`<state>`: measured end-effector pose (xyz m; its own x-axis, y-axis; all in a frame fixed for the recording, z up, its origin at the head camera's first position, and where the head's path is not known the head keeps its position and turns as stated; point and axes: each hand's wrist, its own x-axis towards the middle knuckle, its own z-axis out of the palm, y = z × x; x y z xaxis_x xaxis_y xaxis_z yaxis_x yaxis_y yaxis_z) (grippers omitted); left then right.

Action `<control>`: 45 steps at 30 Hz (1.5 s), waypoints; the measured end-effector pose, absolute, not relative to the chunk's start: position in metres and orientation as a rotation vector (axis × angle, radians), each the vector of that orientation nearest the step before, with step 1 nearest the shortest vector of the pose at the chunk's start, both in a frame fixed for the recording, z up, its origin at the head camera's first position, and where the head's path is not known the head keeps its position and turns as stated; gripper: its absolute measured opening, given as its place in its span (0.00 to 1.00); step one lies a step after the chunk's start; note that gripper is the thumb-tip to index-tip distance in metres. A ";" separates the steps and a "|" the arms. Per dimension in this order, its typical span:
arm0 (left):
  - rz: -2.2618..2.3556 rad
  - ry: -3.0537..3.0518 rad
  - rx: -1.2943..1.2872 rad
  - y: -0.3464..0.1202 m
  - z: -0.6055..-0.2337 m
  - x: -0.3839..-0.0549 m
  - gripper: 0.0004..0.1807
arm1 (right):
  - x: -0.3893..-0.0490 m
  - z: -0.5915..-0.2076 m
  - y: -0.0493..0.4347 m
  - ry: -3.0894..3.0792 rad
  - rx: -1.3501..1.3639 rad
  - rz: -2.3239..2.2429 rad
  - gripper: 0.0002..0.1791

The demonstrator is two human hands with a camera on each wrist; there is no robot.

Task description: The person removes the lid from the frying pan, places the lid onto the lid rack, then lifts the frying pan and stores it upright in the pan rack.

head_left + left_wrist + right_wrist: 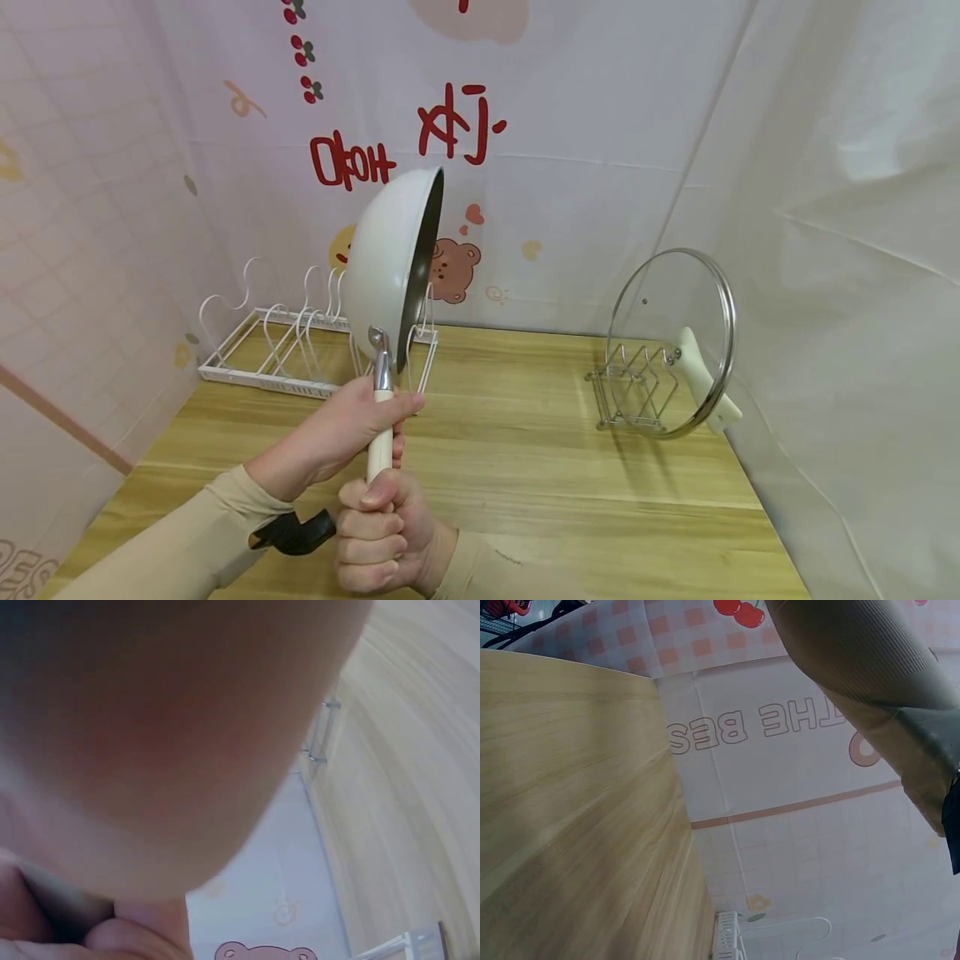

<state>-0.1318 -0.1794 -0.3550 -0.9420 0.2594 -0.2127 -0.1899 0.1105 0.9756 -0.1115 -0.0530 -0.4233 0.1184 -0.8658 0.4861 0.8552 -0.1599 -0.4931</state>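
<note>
A cream-white deep frying pan (382, 258) is held up on edge above the table, its dark inside facing right. My left hand (348, 429) grips the pale handle just below its metal collar, thumb laid across it. Lower down, my right hand (386, 533) wraps its fingers round the handle's end. Behind the pan stands a white wire rack (270, 379), partly hidden by it. The left wrist view is mostly filled by my blurred left hand (165, 750). In the right wrist view, a beige sleeve (870, 667) shows, but not the right hand.
At the right, a glass lid (723, 308) with a cream handle stands upright in a small metal wire rack (637, 400). The wooden table (510, 467) is bordered by printed white cloth (570, 192) at the back and sides.
</note>
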 end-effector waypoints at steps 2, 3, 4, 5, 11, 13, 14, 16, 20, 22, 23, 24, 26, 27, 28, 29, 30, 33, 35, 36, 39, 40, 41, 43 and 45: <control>1.890 2.050 0.073 -0.181 -0.357 -0.132 0.16 | -0.111 -0.426 -0.053 0.022 -0.843 -1.514 0.26; 1.887 2.045 0.075 -0.181 -0.359 -0.133 0.15 | -0.111 -0.427 -0.054 0.025 -0.841 -1.516 0.26; 1.886 2.041 0.077 -0.182 -0.360 -0.133 0.15 | -0.112 -0.428 -0.054 0.027 -0.840 -1.519 0.26; 1.885 2.039 0.077 -0.182 -0.361 -0.134 0.15 | -0.112 -0.429 -0.054 0.028 -0.840 -1.521 0.26; 1.870 2.053 0.066 -0.183 -0.366 -0.137 0.16 | -0.113 -0.435 -0.055 0.030 -0.834 -1.538 0.26; 1.866 2.057 0.062 -0.183 -0.368 -0.138 0.16 | -0.113 -0.436 -0.055 0.030 -0.829 -1.545 0.26; 1.863 2.060 0.060 -0.183 -0.369 -0.138 0.16 | -0.113 -0.437 -0.056 0.030 -0.825 -1.549 0.26; 1.859 2.058 0.055 -0.184 -0.370 -0.139 0.16 | -0.113 -0.438 -0.056 0.030 -0.823 -1.556 0.26; 1.859 2.042 0.048 -0.184 -0.371 -0.140 0.14 | -0.113 -0.440 -0.056 0.028 -0.814 -1.568 0.26; 1.862 2.032 0.050 -0.184 -0.372 -0.140 0.14 | -0.113 -0.441 -0.056 0.027 -0.811 -1.571 0.26; 1.862 2.030 0.052 -0.184 -0.373 -0.140 0.14 | -0.113 -0.442 -0.056 0.027 -0.809 -1.572 0.26; 1.863 2.026 0.054 -0.184 -0.373 -0.140 0.14 | -0.113 -0.443 -0.056 0.028 -0.808 -1.572 0.26; 1.864 2.022 0.055 -0.183 -0.374 -0.141 0.14 | -0.114 -0.444 -0.056 0.028 -0.805 -1.573 0.26; 1.864 2.021 0.055 -0.183 -0.374 -0.141 0.15 | -0.114 -0.445 -0.056 0.028 -0.805 -1.573 0.26; 1.867 2.018 0.053 -0.183 -0.375 -0.141 0.15 | -0.114 -0.445 -0.055 0.027 -0.804 -1.573 0.26; 1.868 2.018 0.053 -0.183 -0.375 -0.141 0.15 | -0.115 -0.446 -0.055 0.026 -0.803 -1.574 0.26; 1.870 2.016 0.051 -0.183 -0.376 -0.141 0.15 | -0.115 -0.447 -0.055 0.023 -0.803 -1.575 0.26; 1.874 2.015 0.045 -0.183 -0.378 -0.142 0.15 | -0.116 -0.449 -0.055 0.014 -0.798 -1.577 0.26; 1.872 2.019 0.041 -0.183 -0.379 -0.143 0.16 | -0.116 -0.450 -0.055 0.005 -0.791 -1.580 0.26; 1.872 2.021 0.040 -0.183 -0.380 -0.143 0.16 | -0.116 -0.451 -0.055 0.003 -0.788 -1.582 0.26; 1.869 2.024 0.038 -0.183 -0.382 -0.144 0.16 | -0.115 -0.453 -0.055 -0.004 -0.779 -1.585 0.26; 1.868 2.024 0.039 -0.183 -0.383 -0.144 0.16 | -0.115 -0.453 -0.055 -0.005 -0.777 -1.586 0.26; 1.868 2.023 0.041 -0.183 -0.384 -0.144 0.16 | -0.115 -0.454 -0.056 -0.005 -0.775 -1.586 0.26; 1.867 2.018 0.040 -0.184 -0.384 -0.144 0.16 | -0.116 -0.454 -0.056 -0.006 -0.772 -1.587 0.26; 1.870 2.015 0.036 -0.183 -0.385 -0.144 0.16 | -0.116 -0.455 -0.056 -0.006 -0.768 -1.589 0.26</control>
